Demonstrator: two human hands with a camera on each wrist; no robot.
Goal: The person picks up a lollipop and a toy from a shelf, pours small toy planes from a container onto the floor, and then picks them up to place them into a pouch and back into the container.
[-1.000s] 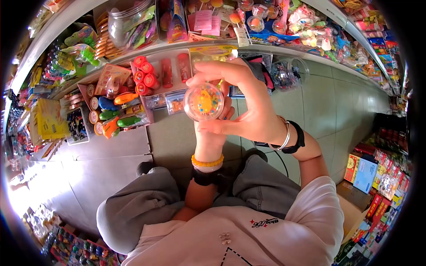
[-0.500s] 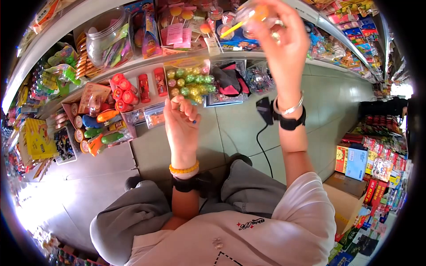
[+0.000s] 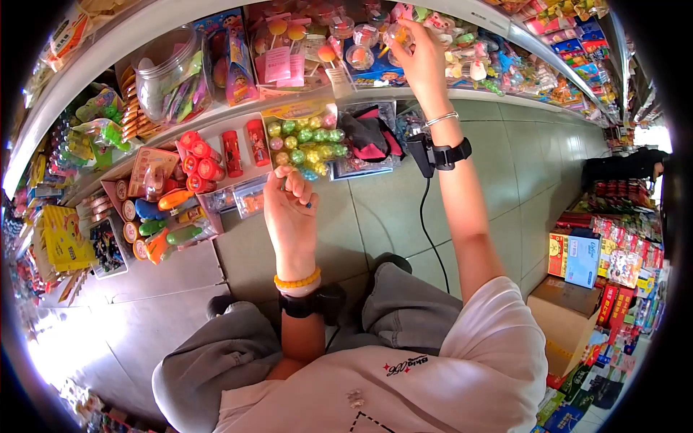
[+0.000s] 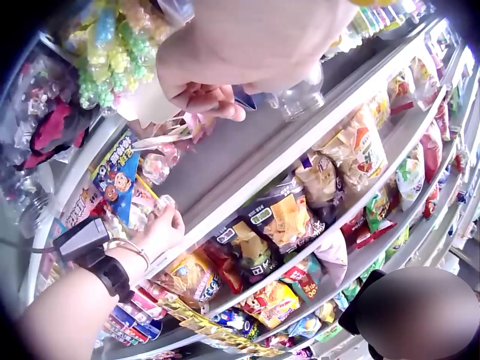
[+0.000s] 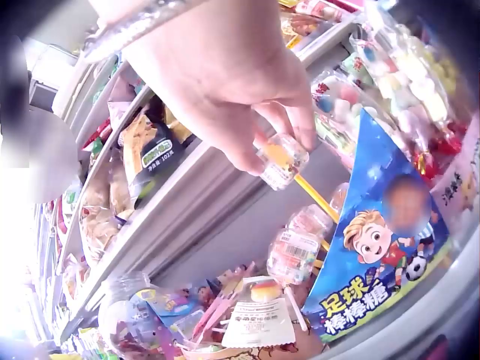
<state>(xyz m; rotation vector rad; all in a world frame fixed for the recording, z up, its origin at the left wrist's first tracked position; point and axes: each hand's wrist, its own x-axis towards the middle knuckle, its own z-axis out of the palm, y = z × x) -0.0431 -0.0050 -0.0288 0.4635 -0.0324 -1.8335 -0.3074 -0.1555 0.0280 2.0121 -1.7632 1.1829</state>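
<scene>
My right hand (image 3: 424, 65) reaches to the upper shelf and pinches a lollipop (image 5: 283, 161) by its clear round case, thumb on one side and fingers on the other. An orange-yellow shape shows inside the case, and a yellow stick slants down from it. Right beside it stands the blue lollipop display box (image 5: 375, 251) with a cartoon football boy. More clear-cased lollipops (image 5: 294, 255) sit next to that box. My left hand (image 3: 290, 224) hovers in front of the lower shelf with its fingers loosely curled, holding nothing.
Below the upper shelf are shiny beaded strands (image 3: 307, 141), red tubes (image 3: 232, 153) and a pink-black cloth item (image 3: 369, 133). A clear plastic jar (image 3: 170, 76) stands at upper left. A cardboard box (image 3: 567, 310) is on the floor at right, and a cable (image 3: 433, 245) hangs from the right wrist.
My right hand has carried the lollipop from in front of my chest, where both hands were close around it, up and forward to the display box. My left hand has drawn back to the left.
</scene>
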